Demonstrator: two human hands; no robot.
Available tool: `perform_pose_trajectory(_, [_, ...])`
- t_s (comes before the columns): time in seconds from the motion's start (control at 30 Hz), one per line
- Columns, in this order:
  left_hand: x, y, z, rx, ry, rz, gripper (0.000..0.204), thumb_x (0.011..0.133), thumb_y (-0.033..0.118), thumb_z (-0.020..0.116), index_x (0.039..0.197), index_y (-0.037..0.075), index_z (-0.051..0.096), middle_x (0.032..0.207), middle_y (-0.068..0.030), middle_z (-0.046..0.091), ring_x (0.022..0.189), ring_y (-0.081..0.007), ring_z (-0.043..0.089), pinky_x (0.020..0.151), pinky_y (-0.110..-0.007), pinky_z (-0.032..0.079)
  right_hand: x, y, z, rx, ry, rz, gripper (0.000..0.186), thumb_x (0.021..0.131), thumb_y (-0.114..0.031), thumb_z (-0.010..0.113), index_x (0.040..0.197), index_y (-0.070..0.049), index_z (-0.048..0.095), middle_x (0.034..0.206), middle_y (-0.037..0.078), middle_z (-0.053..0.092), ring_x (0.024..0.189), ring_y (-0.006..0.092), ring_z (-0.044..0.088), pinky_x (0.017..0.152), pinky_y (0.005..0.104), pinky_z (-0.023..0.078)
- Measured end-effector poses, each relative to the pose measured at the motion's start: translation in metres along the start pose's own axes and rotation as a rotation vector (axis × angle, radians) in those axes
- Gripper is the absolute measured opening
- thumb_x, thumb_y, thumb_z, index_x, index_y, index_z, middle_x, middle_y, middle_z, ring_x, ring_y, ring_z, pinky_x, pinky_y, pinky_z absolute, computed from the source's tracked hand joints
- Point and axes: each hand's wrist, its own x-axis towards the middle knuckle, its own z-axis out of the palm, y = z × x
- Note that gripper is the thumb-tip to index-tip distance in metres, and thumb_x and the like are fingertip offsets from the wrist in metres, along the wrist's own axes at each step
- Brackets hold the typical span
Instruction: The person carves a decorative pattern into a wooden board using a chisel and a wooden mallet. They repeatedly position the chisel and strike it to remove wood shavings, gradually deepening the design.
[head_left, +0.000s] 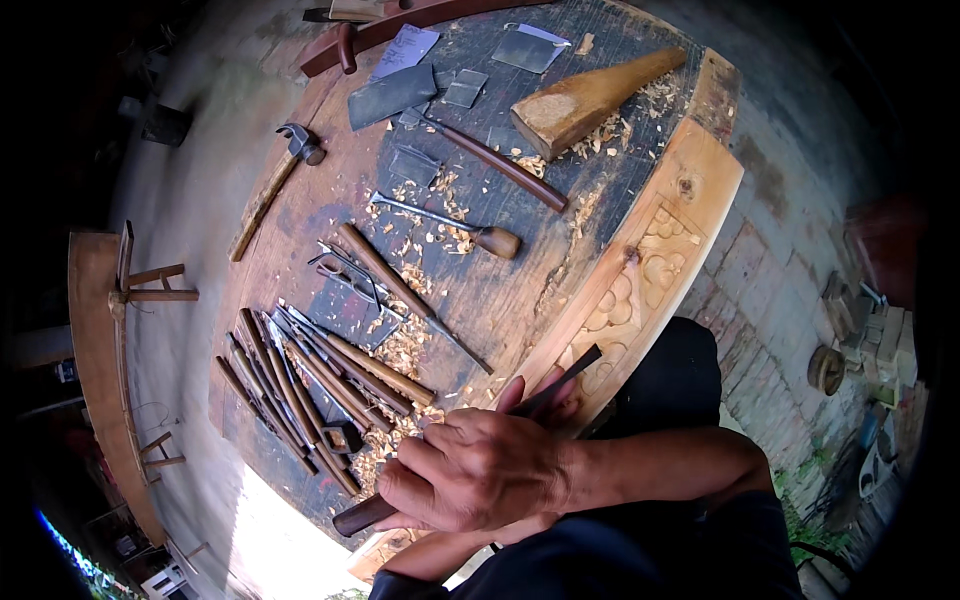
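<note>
A dark chisel slants across the near edge of the table, its blade up and to the right, its brown handle end sticking out at lower left. My right hand is wrapped round the handle. Mostly hidden beneath it, my left hand shows fingertips on both sides of the chisel close to the blade and holds it there. Both hands are over a pale wooden board with shallow carved rounded shapes, which runs along the table's right edge. The hands cover part of the carving.
On the worn table lie several carving tools, wood shavings, a wooden-handled gouge, another long tool, a wooden mallet and a claw hammer. Sandpaper pieces lie at the back. A bench stands left.
</note>
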Motion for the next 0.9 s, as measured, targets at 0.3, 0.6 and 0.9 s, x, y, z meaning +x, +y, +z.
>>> perform_pose_trajectory(0.3, [0.012,-0.015,-0.026,0.207,-0.211,0.131,0.072,0.113,0.055,0.04,0.17,0.016,0.022,0.171,-0.0365,0.018,0.159,-0.0523,0.024,0.128,-0.061,0.029,0.0,0.007,0.016,0.006,0.007,-0.097,0.051,0.1,-0.057,0.065,0.08,-0.012,0.049,0.071,0.0,0.045,0.057,0.013,0.05,0.05,0.0288,0.039])
perform_pose_trajectory(0.6, [0.009,-0.036,-0.041,0.026,-0.109,0.093,0.075,0.111,0.054,0.047,0.168,0.012,0.023,0.171,-0.0345,0.023,0.157,-0.051,0.029,0.127,-0.058,0.032,-0.007,0.007,0.023,-0.016,0.023,-0.046,0.051,0.1,-0.057,0.065,0.081,-0.012,0.049,0.07,0.001,0.044,0.056,0.0134,0.049,0.051,0.029,0.039])
perform_pose_trajectory(0.9, [0.009,-0.033,-0.036,0.037,-0.136,0.135,0.078,0.111,0.052,0.048,0.169,0.009,0.019,0.171,-0.0349,0.022,0.158,-0.0507,0.028,0.128,-0.059,0.03,-0.011,0.007,0.026,-0.012,0.004,-0.025,0.051,0.102,-0.056,0.063,0.081,-0.012,0.049,0.069,0.001,0.043,0.055,0.0125,0.047,0.05,0.0294,0.037])
